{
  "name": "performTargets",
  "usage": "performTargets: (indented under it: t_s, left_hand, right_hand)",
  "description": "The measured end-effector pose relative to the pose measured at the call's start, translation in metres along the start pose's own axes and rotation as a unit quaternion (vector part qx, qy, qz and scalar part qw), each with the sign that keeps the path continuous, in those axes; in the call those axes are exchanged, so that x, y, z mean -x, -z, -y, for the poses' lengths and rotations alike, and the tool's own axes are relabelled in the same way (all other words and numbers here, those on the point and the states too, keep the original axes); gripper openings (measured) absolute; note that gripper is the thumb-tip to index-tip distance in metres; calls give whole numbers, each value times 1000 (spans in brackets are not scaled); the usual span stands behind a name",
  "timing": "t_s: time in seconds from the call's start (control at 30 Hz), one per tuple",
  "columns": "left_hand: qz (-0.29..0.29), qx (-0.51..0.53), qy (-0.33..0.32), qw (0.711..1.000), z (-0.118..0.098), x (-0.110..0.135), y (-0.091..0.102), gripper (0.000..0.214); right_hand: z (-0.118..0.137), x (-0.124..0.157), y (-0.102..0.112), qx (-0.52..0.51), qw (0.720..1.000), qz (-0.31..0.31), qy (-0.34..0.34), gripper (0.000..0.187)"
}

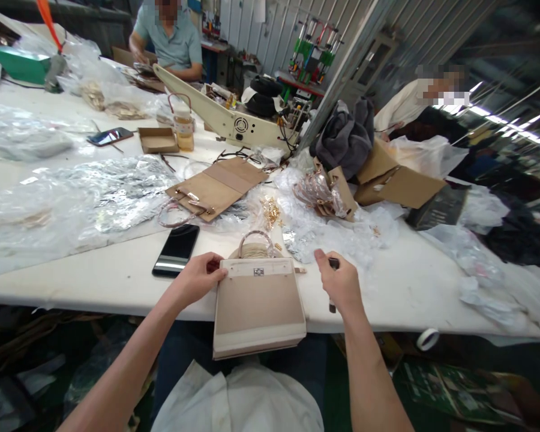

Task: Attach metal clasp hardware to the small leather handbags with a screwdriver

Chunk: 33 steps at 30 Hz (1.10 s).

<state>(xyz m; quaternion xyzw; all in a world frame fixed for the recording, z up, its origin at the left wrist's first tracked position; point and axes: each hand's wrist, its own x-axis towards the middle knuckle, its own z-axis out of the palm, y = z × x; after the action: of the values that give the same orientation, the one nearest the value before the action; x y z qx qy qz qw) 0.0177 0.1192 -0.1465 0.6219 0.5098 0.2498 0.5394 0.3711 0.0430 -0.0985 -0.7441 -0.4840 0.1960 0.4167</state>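
Note:
A beige and cream handbag [258,306] with a small metal clasp lies at the table's front edge, its base jutting out over my lap. My left hand [201,277] pinches its upper left corner between thumb and fingers. To the right of the bag, my right hand [341,281] is closed round a short dark-handled tool [333,263]; its working end is hidden or too small to tell. The bag's wrapped top handle [256,235] arches up behind it. A strap end pokes out at the bag's right side.
A black phone [176,249] lies left of the bag. Behind are a flat tan bag panel [220,183], gold hardware pieces [270,210], plastic wrap [94,192], a cream machine [238,123] and an open cardboard box [405,183]. Two people work beyond.

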Motion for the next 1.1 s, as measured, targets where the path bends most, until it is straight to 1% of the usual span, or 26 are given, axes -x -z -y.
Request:
performTargets:
  t_s: [0.07,0.1,0.17,0.23,0.3,0.4,0.5,0.57,0.63,0.67,0.73,0.8,0.87,0.97,1.0,1.03,1.07,1.1]
  left_hand:
    - [-22,-10,7,1000,2,-2,-3,37]
    - [-31,-11,11,999,4,-4,-5,37]
    - [-36,1,15,999,6,-6,-6,37]
    - [-27,29,18,999,7,-7,-7,37]
    - [-25,53,16,998,9,-7,-8,38]
    - [-36,61,8,997,12,-7,-9,38]
    - [-35,57,4,998,13,-7,-9,38]
    - [-26,58,2,998,14,-8,-8,38]
    - [-15,60,4,998,15,-10,-7,40]
    - [-11,61,7,998,16,-11,-7,42]
    - [-9,61,14,998,18,-13,-6,45]
    - [-12,63,18,998,19,-13,-7,46]
    - [-16,66,18,998,18,-11,-7,44]
    - [-24,70,17,997,14,-8,-9,37]
    - [-28,73,17,997,13,-7,-9,35]
    - [-32,77,18,996,12,-7,-10,34]
    - [-36,81,19,996,11,-7,-10,33]
    - [-42,84,20,995,11,-6,-11,33]
  right_hand:
    - [-25,-9,9,142,989,30,26,71]
    - [-37,-13,13,190,980,45,38,73]
    - [-58,-18,16,252,963,61,71,74]
    - [-72,-20,14,288,948,71,116,73]
    - [-81,-21,11,302,936,89,160,67]
    - [-84,-23,9,285,933,97,197,52]
    - [-74,-32,14,246,948,56,193,41]
    - [-64,-44,19,216,958,15,188,36]
    - [-55,-61,23,201,961,-17,190,32]
    - [-51,-70,24,204,960,-20,190,31]
    - [-46,-84,26,224,958,2,178,28]
    - [-42,-91,25,242,956,22,164,27]
    - [-34,-90,19,225,958,9,178,26]
    - [-13,-80,2,152,959,-58,232,26]
    - [-4,-77,-6,129,958,-64,248,26]
    - [6,-75,-15,111,957,-54,262,26]
    - [16,-74,-25,98,956,-23,276,24]
    - [26,-74,-37,91,952,23,290,22]
